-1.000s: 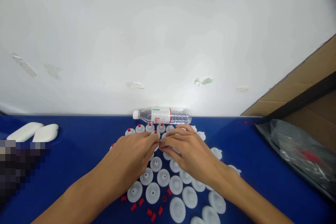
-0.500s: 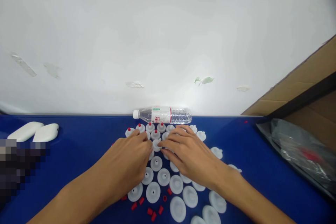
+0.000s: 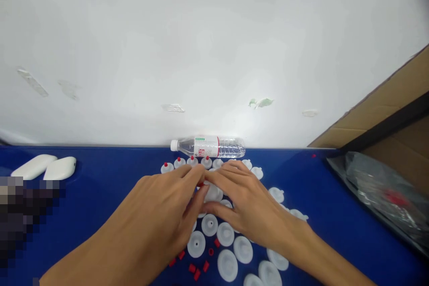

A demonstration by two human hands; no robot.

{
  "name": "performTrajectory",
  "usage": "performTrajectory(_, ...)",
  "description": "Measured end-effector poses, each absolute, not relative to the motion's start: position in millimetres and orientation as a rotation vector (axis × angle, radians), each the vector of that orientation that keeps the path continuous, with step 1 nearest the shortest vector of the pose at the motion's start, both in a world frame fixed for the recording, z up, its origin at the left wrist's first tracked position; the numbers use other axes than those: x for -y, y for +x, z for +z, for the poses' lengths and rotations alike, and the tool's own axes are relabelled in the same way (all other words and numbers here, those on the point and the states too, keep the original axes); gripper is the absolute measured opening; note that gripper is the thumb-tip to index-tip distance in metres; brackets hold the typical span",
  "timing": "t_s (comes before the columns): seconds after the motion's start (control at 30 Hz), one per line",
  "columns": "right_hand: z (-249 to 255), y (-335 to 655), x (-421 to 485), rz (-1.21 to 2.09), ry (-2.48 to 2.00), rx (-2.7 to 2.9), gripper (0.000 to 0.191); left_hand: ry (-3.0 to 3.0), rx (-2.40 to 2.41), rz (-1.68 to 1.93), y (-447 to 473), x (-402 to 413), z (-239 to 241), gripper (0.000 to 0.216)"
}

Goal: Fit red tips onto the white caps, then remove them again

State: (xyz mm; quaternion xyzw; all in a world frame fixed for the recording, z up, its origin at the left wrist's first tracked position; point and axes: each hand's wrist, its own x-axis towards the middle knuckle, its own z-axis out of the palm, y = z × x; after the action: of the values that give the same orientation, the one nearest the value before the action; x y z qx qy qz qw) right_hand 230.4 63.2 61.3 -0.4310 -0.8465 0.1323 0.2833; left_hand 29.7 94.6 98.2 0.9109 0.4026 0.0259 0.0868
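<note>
Both my hands meet over a group of round white plastic discs with small nozzles. My left hand (image 3: pixel 170 201) is closed in a pinch, and a small red cap (image 3: pixel 201 184) shows at its fingertips. My right hand (image 3: pixel 246 192) has its thumb and fingers closed around a raised white disc (image 3: pixel 214 193), with the cap beside it. Fingers partly hide where the cap and disc meet. Behind the hands, several white discs wear red caps, such as the capped disc (image 3: pixel 207 162). Nearer to me lie several uncapped discs, such as the bare disc (image 3: pixel 243 249), and loose red caps (image 3: pixel 192 268).
A clear water bottle (image 3: pixel 214 147) lies on its side against the white wall (image 3: pixel 214 53). Two white rounded objects (image 3: pixel 60 168) rest on the blue table (image 3: pixel 100 187) at left. To the right is a cardboard box (image 3: pixel 395 94) with a clear plastic bag (image 3: pixel 378 183).
My hands have come together, the left moving right. A white disc is now lifted between them, and a red cap shows at the left fingertips.
</note>
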Motion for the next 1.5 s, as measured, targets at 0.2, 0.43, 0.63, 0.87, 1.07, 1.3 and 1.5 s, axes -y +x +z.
performTrajectory(0.2, 78, 233, -60, 0.312, -1.032, 2.264, 0.015, 2.875, -1.145, 0.015, 33, -80, 109, 0.03)
performTrajectory(0.43, 81, 229, -60, 0.044, -0.912, 2.337, 0.023, 2.873, -1.089, 0.218, 25, -76, 100, 0.043)
performTrajectory(0.63, 81, 231, -57, -0.001, -0.993, 2.268, 0.008, 2.916, -1.111, 0.373, 30, -76, 107, 0.03)
performTrajectory(0.87, 94, 237, -54, 0.025, -0.91, 2.151, 0.005, 2.684, -0.938, 0.489, 24, -73, 106, 0.029)
performTrajectory(1.07, 108, 251, -57, -0.439, -0.903, 2.29, 0.013, 2.167, -1.246, 0.59, 10, -63, 112, 0.029)
performTrajectory(1.3, 108, 256, -56, -0.17, -1.141, 2.241, 0.009, 2.767, -1.005, -0.208, 32, -52, 90, 0.029)
performTrajectory(1.5, 101, 251, -58, -0.016, -1.123, 2.288, 0.007, 2.745, -0.941, -0.39, 37, -50, 87, 0.021)
